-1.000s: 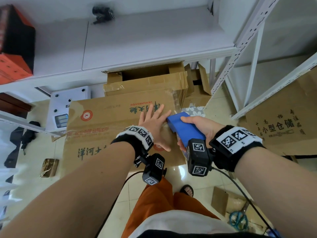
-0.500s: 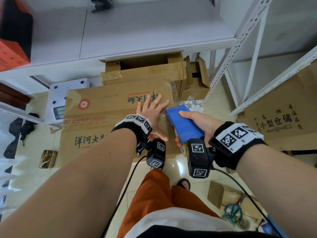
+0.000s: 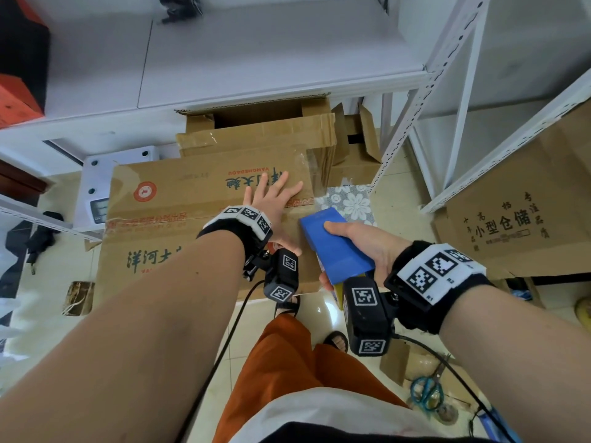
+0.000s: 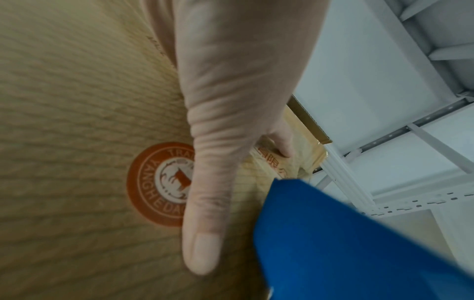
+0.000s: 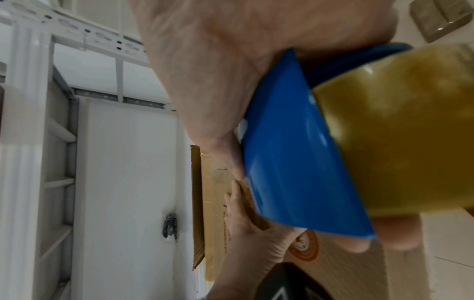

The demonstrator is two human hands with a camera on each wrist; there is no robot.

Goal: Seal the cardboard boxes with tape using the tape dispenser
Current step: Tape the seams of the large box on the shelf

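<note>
The tape roll (image 5: 400, 130) is hidden in the head view behind the blue tape dispenser (image 3: 332, 244) – it is shown only by the right wrist view, amber and blurred. The dispenser is gripped by the right hand (image 3: 367, 247), fingers curled round it, at the right end of the printed cardboard box (image 3: 192, 215). The left hand (image 3: 271, 203) is laid flat on the box top, fingers spread, just beside the dispenser – the thumb is seen near a red round logo (image 4: 159, 184) in the left wrist view
</note>
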